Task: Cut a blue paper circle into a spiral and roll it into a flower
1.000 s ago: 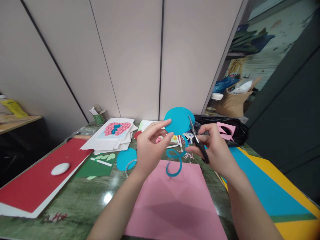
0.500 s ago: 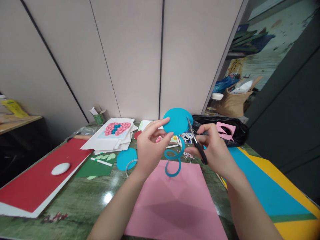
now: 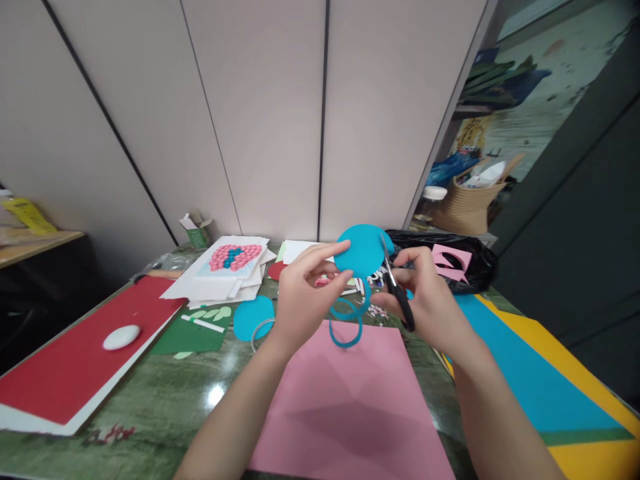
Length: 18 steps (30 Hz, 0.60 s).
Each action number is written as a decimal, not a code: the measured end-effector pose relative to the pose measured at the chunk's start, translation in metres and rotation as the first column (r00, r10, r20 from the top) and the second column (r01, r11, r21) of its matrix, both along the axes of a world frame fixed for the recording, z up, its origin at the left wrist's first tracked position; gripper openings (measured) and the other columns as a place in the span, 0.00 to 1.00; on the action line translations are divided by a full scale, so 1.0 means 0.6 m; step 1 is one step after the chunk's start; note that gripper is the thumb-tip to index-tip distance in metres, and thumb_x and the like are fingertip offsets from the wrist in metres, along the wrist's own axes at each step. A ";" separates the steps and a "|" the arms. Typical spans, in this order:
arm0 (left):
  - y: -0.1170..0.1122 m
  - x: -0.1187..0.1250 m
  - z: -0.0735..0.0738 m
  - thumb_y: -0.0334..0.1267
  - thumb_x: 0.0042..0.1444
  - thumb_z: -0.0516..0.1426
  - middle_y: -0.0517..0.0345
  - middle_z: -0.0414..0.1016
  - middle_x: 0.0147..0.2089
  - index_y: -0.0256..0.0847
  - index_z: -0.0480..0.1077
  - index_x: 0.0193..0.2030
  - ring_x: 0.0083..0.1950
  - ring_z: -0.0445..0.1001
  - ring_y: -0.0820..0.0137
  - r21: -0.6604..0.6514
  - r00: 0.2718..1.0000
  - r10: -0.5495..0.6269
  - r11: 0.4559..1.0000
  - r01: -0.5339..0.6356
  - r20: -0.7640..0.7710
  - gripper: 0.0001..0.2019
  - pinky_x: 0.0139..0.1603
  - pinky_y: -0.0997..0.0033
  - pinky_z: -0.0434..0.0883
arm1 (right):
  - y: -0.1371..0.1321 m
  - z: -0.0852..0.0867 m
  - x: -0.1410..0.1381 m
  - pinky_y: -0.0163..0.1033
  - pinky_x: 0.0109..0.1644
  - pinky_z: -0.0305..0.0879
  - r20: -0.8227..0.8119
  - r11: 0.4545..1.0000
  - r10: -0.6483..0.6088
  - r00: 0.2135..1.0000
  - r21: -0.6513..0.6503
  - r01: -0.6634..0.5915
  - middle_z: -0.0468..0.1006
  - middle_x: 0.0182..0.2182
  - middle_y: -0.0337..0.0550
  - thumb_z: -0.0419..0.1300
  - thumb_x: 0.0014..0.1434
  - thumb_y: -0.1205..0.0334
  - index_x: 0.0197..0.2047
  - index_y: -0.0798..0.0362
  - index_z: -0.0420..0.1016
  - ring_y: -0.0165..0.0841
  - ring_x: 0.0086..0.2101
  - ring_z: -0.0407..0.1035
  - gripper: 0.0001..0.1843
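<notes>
Between the thumb and fingers of my left hand (image 3: 310,290) is a round piece of blue paper (image 3: 363,248), raised above the table. My right hand (image 3: 425,290) grips black-handled scissors (image 3: 399,295), whose blades lie at the right edge of the blue paper. A narrow blue paper strip (image 3: 346,345) curls down in loops below the disc. Beneath both hands a large pink sheet (image 3: 350,407) lies flat. Left of my left wrist are another blue paper disc (image 3: 253,319) and a silver ring (image 3: 257,331) beside it.
Red paper (image 3: 75,360) with a white oval object (image 3: 121,337) lies at left, near green paper (image 3: 200,339). White sheets (image 3: 235,287) bear a pink-and-blue dotted picture. Blue (image 3: 530,373) and yellow sheets lie at right. A black plastic bag (image 3: 483,263) sits behind.
The blue disc and my left hand have shifted slightly right and down. The scissors have moved a little with the paper's edge, and the hanging strip has swung slightly.
</notes>
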<state>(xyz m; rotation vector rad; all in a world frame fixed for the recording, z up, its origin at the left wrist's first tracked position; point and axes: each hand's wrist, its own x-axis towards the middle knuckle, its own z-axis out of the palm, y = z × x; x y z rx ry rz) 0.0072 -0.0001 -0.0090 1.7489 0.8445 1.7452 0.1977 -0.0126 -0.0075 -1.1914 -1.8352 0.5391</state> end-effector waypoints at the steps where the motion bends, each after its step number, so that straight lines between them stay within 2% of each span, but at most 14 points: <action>1: 0.000 0.000 0.000 0.31 0.51 0.62 0.52 0.75 0.49 0.46 0.75 0.48 0.33 0.73 0.76 0.007 1.000 0.003 1.000 -0.003 0.000 0.17 0.36 0.74 0.77 | 0.000 -0.001 0.001 0.33 0.26 0.54 -0.001 1.000 0.001 1.000 0.003 -0.001 0.63 0.22 0.28 0.66 0.50 0.48 0.41 0.46 0.50 0.28 0.22 0.58 0.28; 9: 0.003 -0.001 -0.002 0.32 0.52 0.62 0.56 0.78 0.41 0.45 0.78 0.42 0.34 0.74 0.75 0.032 0.999 0.046 0.998 -0.045 -0.006 0.11 0.37 0.74 0.76 | 0.000 -0.002 0.004 0.33 0.25 0.54 -0.010 1.000 -0.011 1.000 -0.001 0.011 0.63 0.22 0.28 0.66 0.51 0.48 0.41 0.46 0.50 0.29 0.22 0.59 0.27; 13: 0.003 -0.002 -0.003 0.33 0.52 0.62 0.56 0.79 0.41 0.46 0.79 0.42 0.39 0.76 0.72 0.022 0.998 0.063 0.998 -0.063 -0.005 0.10 0.40 0.72 0.76 | 0.002 -0.004 0.006 0.33 0.25 0.53 -0.009 1.000 -0.005 1.000 -0.002 0.005 0.61 0.21 0.27 0.65 0.51 0.47 0.41 0.46 0.50 0.29 0.22 0.59 0.27; 18: 0.001 -0.002 0.001 0.32 0.53 0.61 0.55 0.79 0.42 0.46 0.78 0.44 0.39 0.75 0.72 0.019 0.997 0.079 0.997 -0.079 -0.006 0.12 0.41 0.71 0.77 | 0.005 -0.006 0.007 0.33 0.26 0.52 -0.010 1.000 -0.004 1.000 0.000 0.004 0.61 0.21 0.27 0.65 0.51 0.47 0.40 0.46 0.49 0.28 0.22 0.58 0.28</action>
